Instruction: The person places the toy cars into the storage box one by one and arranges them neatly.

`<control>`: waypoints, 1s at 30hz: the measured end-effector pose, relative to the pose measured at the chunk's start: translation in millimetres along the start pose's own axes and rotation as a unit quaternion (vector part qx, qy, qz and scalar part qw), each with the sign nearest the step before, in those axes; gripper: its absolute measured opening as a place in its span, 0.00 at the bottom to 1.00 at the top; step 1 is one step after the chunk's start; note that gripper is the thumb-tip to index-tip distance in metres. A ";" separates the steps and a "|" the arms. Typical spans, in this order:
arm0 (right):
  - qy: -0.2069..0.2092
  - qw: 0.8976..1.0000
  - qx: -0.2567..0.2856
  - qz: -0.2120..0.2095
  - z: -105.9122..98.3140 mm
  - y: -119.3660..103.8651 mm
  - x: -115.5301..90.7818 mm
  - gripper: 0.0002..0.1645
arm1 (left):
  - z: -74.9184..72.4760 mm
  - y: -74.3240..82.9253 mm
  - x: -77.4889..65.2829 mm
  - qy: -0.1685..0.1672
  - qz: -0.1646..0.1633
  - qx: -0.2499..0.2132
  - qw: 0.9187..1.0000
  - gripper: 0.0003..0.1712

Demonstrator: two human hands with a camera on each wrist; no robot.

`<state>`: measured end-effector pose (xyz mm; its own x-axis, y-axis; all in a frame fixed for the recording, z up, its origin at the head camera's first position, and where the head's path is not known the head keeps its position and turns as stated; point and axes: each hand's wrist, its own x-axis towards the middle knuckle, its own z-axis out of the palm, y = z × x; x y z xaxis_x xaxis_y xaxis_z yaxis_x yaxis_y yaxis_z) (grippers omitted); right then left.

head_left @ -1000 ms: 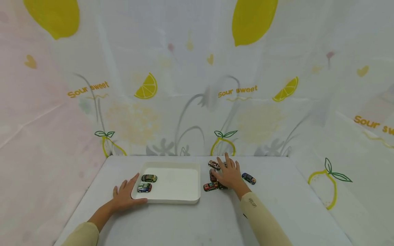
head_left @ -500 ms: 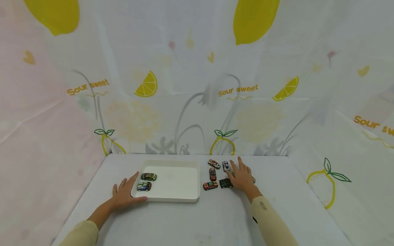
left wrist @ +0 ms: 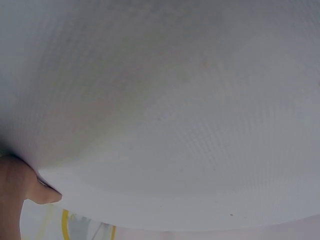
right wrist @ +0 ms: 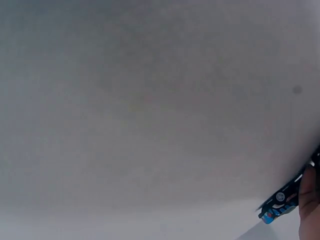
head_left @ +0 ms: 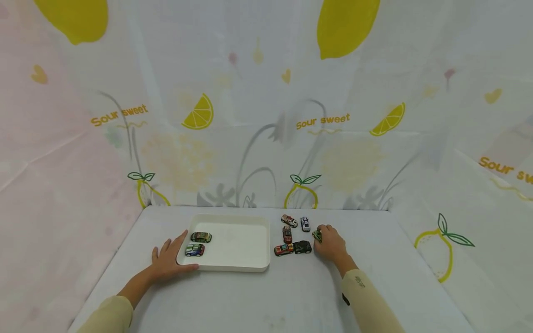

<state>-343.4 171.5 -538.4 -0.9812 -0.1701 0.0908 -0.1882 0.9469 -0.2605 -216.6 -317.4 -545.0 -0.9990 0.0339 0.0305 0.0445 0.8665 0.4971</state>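
Observation:
A white tray (head_left: 233,267) stands left of centre in the head view. My left hand (head_left: 168,263) rests spread against its left edge, thumb along the front corner; the thumb (left wrist: 42,192) shows in the left wrist view. Inside the tray sit a green-yellow toy car (head_left: 201,237) and a white-and-blue toy car (head_left: 195,250). Right of the tray, my right hand (head_left: 331,245) pinches a green toy car (head_left: 317,236) with curled fingers, low at the table. A dark blue toy car (right wrist: 281,200) shows beside my finger in the right wrist view; in the head view my hand hides it.
Between the tray and my right hand lie a white-brown toy car (head_left: 289,220), a white one (head_left: 305,224), a dark red car (head_left: 287,234), a red car (head_left: 283,249) and a black car (head_left: 302,247). A lemon-print cloth (head_left: 258,152) walls the table's back and sides.
My right hand has moved right from over the cluster of toy cars, and its fingers have curled at the green toy car. My left hand has stayed at the tray.

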 end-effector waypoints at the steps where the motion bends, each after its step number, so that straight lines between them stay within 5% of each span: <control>1: 0.001 1.000 0.006 0.005 0.4 -0.4 0.3 0.23 | 0.4 -0.2 0.0 0.001 0.000 0.001 1.000 0.64; 15: 0.002 0.998 0.047 0.043 4.6 2.6 11.9 0.25 | 4.0 -1.2 4.9 -0.007 -0.003 0.011 1.000 0.64; 25: -0.058 0.996 0.033 0.061 -11.8 -12.1 22.7 0.24 | -3.8 -0.6 0.7 0.001 -0.002 0.013 1.000 0.65; 30: -0.069 0.991 0.068 0.092 -17.4 -12.6 24.4 0.23 | -0.1 0.7 -0.1 0.000 -0.005 0.005 1.000 0.64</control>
<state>-364.2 160.2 -516.2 -0.9940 -0.0426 -0.1008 -0.0002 0.9218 -0.3877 -216.5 -316.8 -544.6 -0.9994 0.0246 0.0251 0.0338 0.8714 0.4895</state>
